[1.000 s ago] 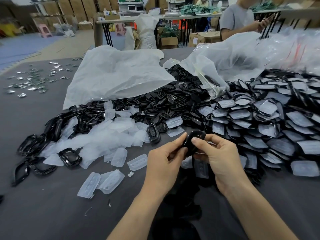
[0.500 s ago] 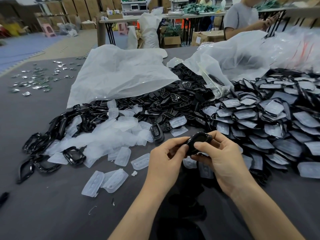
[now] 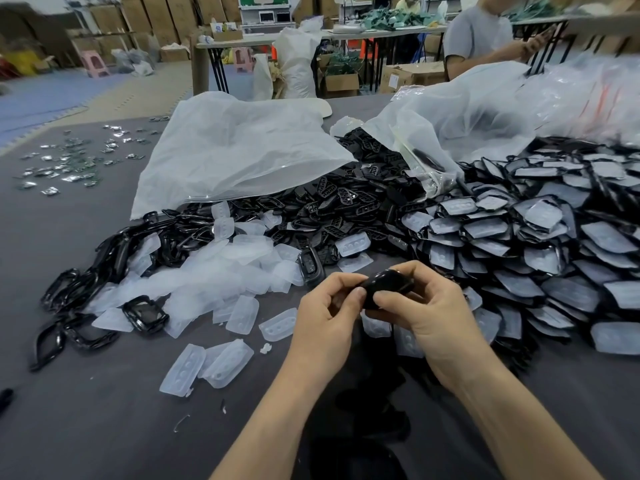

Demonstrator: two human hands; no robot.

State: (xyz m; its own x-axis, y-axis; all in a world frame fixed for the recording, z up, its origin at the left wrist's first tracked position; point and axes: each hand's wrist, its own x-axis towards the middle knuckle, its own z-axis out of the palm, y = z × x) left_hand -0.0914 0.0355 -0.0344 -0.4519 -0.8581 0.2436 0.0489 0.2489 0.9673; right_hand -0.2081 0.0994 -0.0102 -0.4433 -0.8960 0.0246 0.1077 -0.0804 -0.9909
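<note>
Black glossy plastic shell (image 3: 388,286), rounded, held above the near middle of the grey table (image 3: 104,417), in front of the heaps. Left hand (image 3: 325,322) pinches its left end between thumb and curled fingers. Right hand (image 3: 437,317) wraps it from the right, thumb laid across the near face, fingers curled behind. Both hands are closed on the one piece.

Hidden: the underside and most of the right half of the shell are covered by the fingers, so I cannot tell whether a clear insert sits inside it. The fingertips behind the shell are out of sight.

Surroundings:
- Loose translucent inserts (image 3: 207,278) lie spread to the left of the hands, a few apart on the bare cloth nearer the viewer.
- Black frames (image 3: 86,271) lie in a heap at far left, partly buried under the inserts.
- A white bag (image 3: 235,150) lies over the back of the black pile. Its contents are not visible.
- A clear bag (image 3: 467,112) at right rear spills black parts from its mouth.
- Stacked black-and-clear pieces (image 3: 536,244) fill the right side, cut off by the frame edge.
- Small shiny bits (image 3: 69,161) lie at far left rear, too small to identify.
- A dark mass (image 3: 363,410) sits below the hands between the forearms, its shape unclear.
- A person in a grey shirt (image 3: 478,32) sits at a rear table, cropped at the top.
</note>
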